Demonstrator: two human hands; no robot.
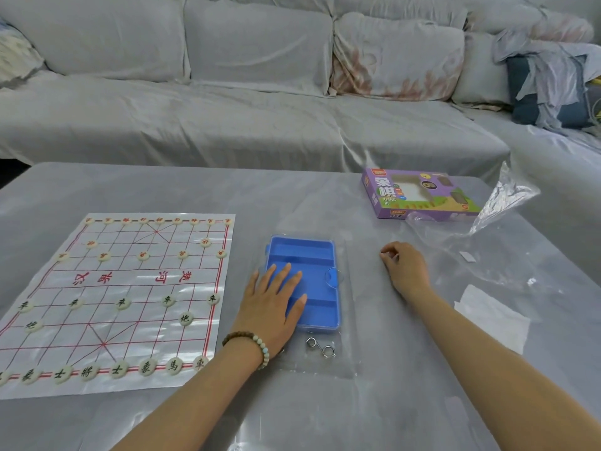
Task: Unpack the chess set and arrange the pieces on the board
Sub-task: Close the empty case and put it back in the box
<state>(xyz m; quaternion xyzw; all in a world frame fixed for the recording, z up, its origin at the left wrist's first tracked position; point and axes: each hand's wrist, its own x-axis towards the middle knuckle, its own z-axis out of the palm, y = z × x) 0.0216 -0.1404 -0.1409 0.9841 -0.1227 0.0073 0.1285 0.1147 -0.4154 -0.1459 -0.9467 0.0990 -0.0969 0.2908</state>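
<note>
Blue plastic tray (313, 255) lies mid-table, its long axis pointing away from the person toward the sofa (227, 125), just right of the paper board (130, 281) bearing the pieces (167, 300). The left hand (273, 304) rests flat on the tray, fingers straight. The right hand (405, 266) lies curled on the table (390, 402); whether it holds anything is unclear.

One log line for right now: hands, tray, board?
left hand: flat on blue tray | right hand: fingers curled, on table, contents unclear | tray: compartments empty | board: pieces on both sides
</note>
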